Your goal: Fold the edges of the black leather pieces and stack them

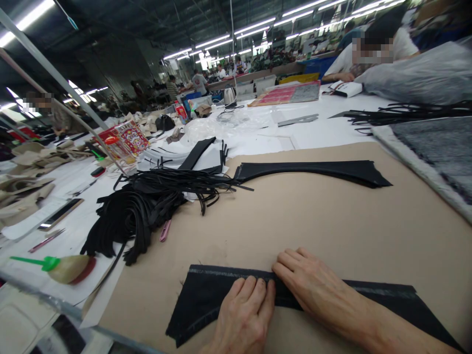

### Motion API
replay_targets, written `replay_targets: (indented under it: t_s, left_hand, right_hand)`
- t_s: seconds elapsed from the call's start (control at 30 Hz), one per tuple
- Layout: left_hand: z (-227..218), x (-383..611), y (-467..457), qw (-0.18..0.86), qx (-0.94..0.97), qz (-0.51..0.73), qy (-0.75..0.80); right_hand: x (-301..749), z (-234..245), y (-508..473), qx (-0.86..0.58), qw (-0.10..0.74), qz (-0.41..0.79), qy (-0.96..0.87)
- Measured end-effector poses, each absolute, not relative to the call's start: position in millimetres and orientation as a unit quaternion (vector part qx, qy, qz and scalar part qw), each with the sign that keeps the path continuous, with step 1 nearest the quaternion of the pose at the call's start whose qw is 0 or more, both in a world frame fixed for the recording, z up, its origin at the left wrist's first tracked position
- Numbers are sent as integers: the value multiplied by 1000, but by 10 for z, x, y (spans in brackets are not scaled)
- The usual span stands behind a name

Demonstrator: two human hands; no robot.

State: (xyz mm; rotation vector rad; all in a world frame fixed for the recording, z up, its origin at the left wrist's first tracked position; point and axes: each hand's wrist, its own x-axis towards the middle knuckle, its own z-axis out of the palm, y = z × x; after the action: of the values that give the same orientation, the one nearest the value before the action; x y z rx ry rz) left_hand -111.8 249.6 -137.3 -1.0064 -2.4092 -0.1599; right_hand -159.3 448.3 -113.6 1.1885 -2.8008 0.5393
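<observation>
A long, curved black fabric piece [206, 295] lies across the brown sheet at the front, with a greyish strip along its upper edge. Its middle is partly hidden under both hands. My left hand [245, 309] is closed, its bent fingertips pressed together on the piece at that edge. Right beside it, my right hand [309, 275] is closed too, fingers curled over the same edge. Farther back rests a stack of similar black curved pieces [306, 169]. To the left lies a tangled bundle of black strips [147, 206].
A pink cutter [165, 230] lies by the strips. Farther left are a glue bottle with a green nozzle [62, 268], a phone [61, 215] and tweezers [46, 241]. Grey fuzzy material [435, 152] borders the right side. A co-worker [368, 49] sits across the table.
</observation>
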Motion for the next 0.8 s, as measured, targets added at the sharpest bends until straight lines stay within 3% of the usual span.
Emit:
replay_targets:
  t_s: [0.3, 0.5, 0.7, 0.8]
  left_hand:
    - [-1406, -1093, 2498, 242, -376, -39, -894]
    - [-1354, -1109, 2505, 278, -369, -87, -883]
    - [-1354, -1034, 2475, 202, -265, -215, -918]
    - [-1354, -1032, 2452, 205, -249, -206, -924]
  right_hand:
    - [-1627, -1140, 4433, 411, 55, 178, -892]
    - [-1621, -1221, 4447, 431, 49, 215, -875]
    - [-1598, -1266, 4447, 449, 74, 256, -853]
    - [-1564, -1285, 4460, 452, 113, 260, -846]
